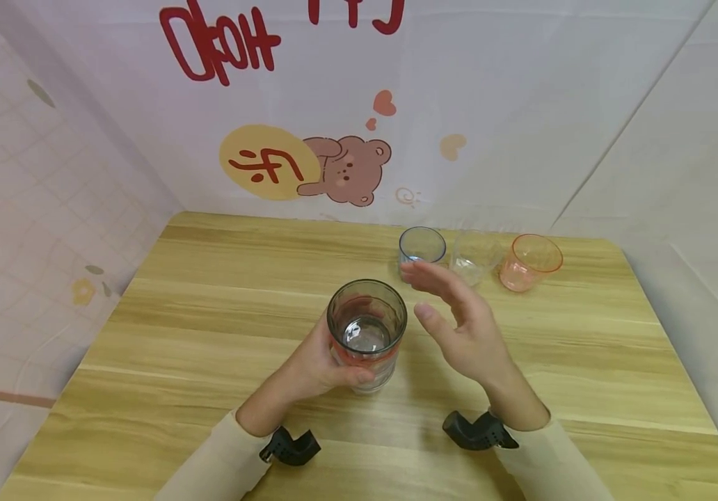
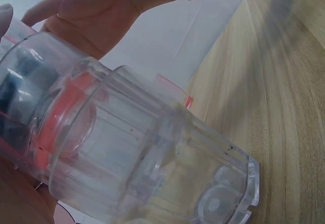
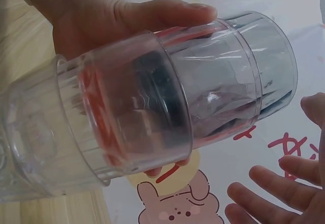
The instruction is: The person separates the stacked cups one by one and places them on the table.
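Note:
My left hand (image 1: 312, 362) grips the side of a stack of nested plastic cups (image 1: 371, 369), its thumb lying across the near side. The topmost cup (image 3: 277, 66) is smoky grey, with a reddish cup (image 3: 96, 117) showing through below it and clear cups (image 2: 213, 163) at the bottom. The stack looks upright from the head; whether its base touches the table cannot be told. My right hand (image 1: 459, 323) hovers just right of the stack, fingers extended and apart from it, holding nothing. Its fingers (image 3: 264, 193) also show in the right wrist view.
Along the back right of the wooden table (image 1: 221, 278) stand a blue-rimmed cup (image 1: 421, 243), a clear cup (image 1: 468, 264) and a red-rimmed cup (image 1: 522, 271). A white printed curtain (image 1: 490, 83) hangs behind the table. Each wrist carries a black camera mount (image 1: 293, 449).

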`<state>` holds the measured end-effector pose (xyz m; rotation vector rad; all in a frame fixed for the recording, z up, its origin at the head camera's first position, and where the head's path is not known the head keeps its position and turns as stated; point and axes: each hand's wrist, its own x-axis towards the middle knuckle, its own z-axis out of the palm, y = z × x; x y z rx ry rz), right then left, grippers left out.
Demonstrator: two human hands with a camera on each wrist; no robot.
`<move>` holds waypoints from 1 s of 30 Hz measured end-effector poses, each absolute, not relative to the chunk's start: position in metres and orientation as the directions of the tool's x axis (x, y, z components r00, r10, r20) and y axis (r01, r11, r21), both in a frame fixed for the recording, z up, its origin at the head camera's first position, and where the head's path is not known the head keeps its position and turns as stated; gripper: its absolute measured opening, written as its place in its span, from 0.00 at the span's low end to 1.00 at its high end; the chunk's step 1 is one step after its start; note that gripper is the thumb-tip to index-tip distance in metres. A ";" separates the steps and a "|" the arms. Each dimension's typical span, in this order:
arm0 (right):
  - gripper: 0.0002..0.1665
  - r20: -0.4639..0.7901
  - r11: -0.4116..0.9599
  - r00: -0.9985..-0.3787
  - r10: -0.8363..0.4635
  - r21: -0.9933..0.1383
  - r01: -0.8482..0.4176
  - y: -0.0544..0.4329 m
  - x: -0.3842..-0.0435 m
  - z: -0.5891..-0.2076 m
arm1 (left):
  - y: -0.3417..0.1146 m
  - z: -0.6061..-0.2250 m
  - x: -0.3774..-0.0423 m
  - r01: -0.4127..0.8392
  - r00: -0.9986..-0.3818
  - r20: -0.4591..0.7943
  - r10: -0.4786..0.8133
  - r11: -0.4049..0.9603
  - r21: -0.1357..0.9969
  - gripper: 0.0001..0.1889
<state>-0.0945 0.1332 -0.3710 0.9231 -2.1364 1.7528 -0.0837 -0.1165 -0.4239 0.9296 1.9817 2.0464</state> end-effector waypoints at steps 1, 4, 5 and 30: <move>0.32 0.537 0.090 -0.778 -0.326 -0.802 -0.591 0.133 -0.094 -0.371 | -0.116 -0.424 -0.084 0.309 -0.797 0.326 0.508 -0.120 0.944 0.55; 0.32 0.524 0.100 -0.783 -0.334 -0.807 -0.582 0.133 -0.093 -0.370 | -0.116 -0.424 -0.084 0.305 -0.796 0.322 0.512 -0.121 0.945 0.55; 0.32 0.522 0.103 -0.783 -0.337 -0.807 -0.582 0.132 -0.092 -0.370 | -0.116 -0.424 -0.084 0.304 -0.796 0.322 0.513 -0.120 0.945 0.55; 0.40 0.542 0.041 -0.711 -0.448 -0.782 -0.622 0.121 -0.082 -0.369 | -0.118 -0.425 -0.082 0.294 -0.800 0.295 0.522 -0.087 0.952 0.56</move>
